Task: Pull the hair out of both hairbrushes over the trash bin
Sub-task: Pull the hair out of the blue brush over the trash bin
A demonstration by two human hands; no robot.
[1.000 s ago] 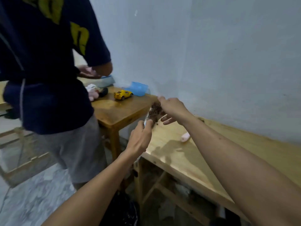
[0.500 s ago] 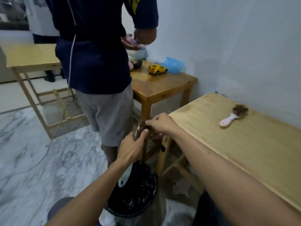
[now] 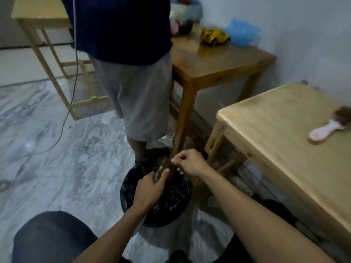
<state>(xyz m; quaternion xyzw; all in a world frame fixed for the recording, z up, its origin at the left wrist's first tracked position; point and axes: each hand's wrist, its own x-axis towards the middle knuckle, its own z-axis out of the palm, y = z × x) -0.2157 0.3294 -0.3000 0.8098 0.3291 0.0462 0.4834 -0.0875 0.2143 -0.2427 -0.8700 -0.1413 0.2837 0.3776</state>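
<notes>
My left hand [image 3: 149,188] grips a hairbrush [image 3: 160,168] directly over the black-lined trash bin [image 3: 131,192] on the floor. The brush head is matted with brown hair [image 3: 168,168]. My right hand [image 3: 190,162] pinches that hair at the top of the brush, thumb and fingers closed on it. A second hairbrush [image 3: 331,128], with a pink handle and brown hair in its bristles, lies on the light wooden table [image 3: 275,133] at the right, apart from both hands.
A person in grey shorts [image 3: 140,99] stands just behind the bin. Beside them a darker wooden table [image 3: 218,61] carries a yellow toy car [image 3: 214,37] and a blue container [image 3: 242,34]. A cable [image 3: 71,103] hangs down to the marble floor at left.
Both hands carried the brush from above the light table's edge down and left to over the bin. My view tilted downward. My right hand stayed pinched on the hair throughout.
</notes>
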